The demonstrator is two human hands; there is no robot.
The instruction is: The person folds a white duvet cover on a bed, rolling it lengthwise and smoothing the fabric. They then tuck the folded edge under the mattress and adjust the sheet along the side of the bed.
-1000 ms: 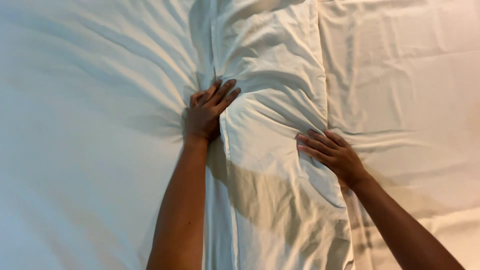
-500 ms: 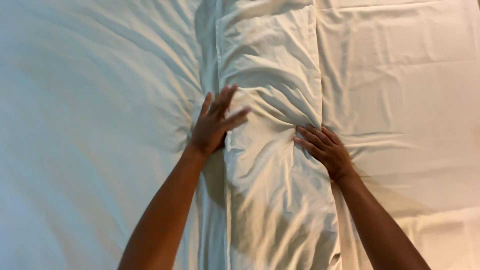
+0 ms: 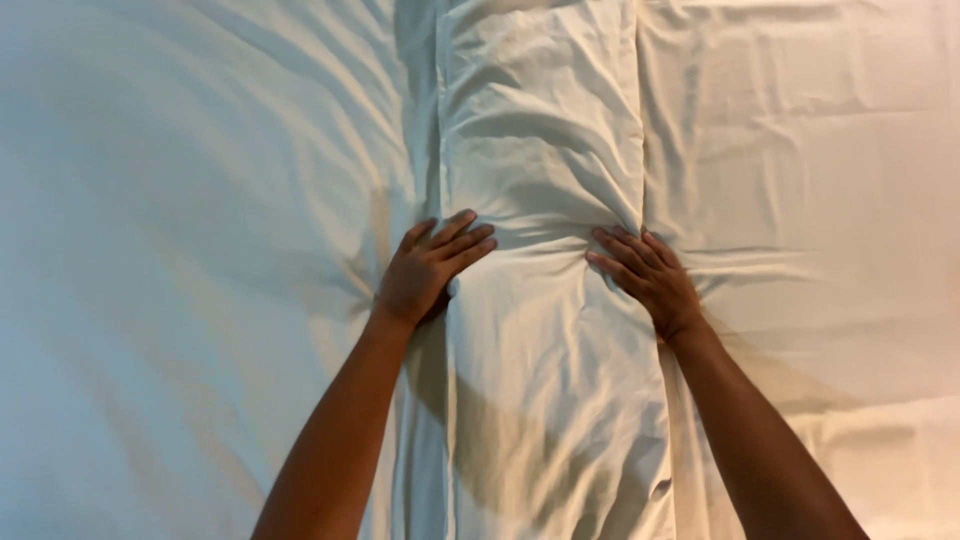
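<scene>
2 hands (image 3: 430, 272) (image 3: 645, 278), 1 folded sheet (image 3: 545, 150), 1 bed (image 3: 150, 250)

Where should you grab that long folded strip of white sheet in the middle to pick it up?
Probably by its two long edges, coming in from each side. The folded strip is narrow and raised above the flat sheet, and the left hand and right hand already rest flat at those edges.

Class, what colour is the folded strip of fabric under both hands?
Plain off-white folded strip, no pattern; head view.
</scene>
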